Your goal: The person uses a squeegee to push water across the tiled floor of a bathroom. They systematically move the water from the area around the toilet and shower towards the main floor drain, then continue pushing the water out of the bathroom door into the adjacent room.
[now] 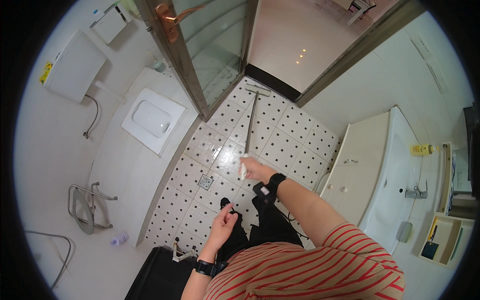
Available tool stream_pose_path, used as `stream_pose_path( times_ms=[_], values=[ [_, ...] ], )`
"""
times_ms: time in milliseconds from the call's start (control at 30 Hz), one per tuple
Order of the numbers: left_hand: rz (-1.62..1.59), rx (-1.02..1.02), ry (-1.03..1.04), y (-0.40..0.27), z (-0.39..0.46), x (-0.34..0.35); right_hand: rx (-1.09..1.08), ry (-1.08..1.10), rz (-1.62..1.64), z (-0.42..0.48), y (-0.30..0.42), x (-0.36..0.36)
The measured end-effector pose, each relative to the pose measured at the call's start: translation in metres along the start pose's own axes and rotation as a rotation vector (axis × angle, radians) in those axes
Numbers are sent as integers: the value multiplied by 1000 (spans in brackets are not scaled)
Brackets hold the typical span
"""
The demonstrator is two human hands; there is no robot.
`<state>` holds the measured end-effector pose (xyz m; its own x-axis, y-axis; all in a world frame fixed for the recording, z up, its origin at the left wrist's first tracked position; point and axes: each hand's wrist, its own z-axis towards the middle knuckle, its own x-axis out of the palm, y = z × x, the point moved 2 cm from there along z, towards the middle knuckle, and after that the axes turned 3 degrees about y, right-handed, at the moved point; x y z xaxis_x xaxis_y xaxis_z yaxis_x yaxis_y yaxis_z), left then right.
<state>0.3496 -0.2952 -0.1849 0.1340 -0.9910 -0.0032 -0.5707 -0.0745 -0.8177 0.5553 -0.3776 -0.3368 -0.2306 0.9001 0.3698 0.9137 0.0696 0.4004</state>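
My right hand grips the white handle end of a floor squeegee or flat mop. Its dark pole runs away from me across the tiles. The wide, pale head rests on the floor just inside the dark door sill. My left hand hangs free near my left leg, with the index finger stretched forward and the other fingers curled. Nothing is in it. Beneath both hands lies the white tiled floor with small dark squares, and a metal floor drain sits left of the handle.
A glass door with a copper-coloured handle stands open. On the left, a raised step carries a squat toilet, a folding seat frame and a purple bottle. At right is a vanity cabinet with a washbasin.
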Motion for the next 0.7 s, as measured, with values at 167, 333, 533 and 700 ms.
stream_pose_path(
  times_ms=[167, 333, 533, 700],
  values=[
    [170, 35, -302, 9, -27, -47, 246, 150, -121, -44, -108, 104],
    [228, -154, -257, 20, -105, -105, 655, 572, 87, -126, -163, 168],
    [400, 10, -247, 17, -83, -111, 400, 295, 146, -50, -170, 151],
    [614, 217, -340, 11, -12, -109, 294, 268, -59, -17, -102, 132]
  ],
)
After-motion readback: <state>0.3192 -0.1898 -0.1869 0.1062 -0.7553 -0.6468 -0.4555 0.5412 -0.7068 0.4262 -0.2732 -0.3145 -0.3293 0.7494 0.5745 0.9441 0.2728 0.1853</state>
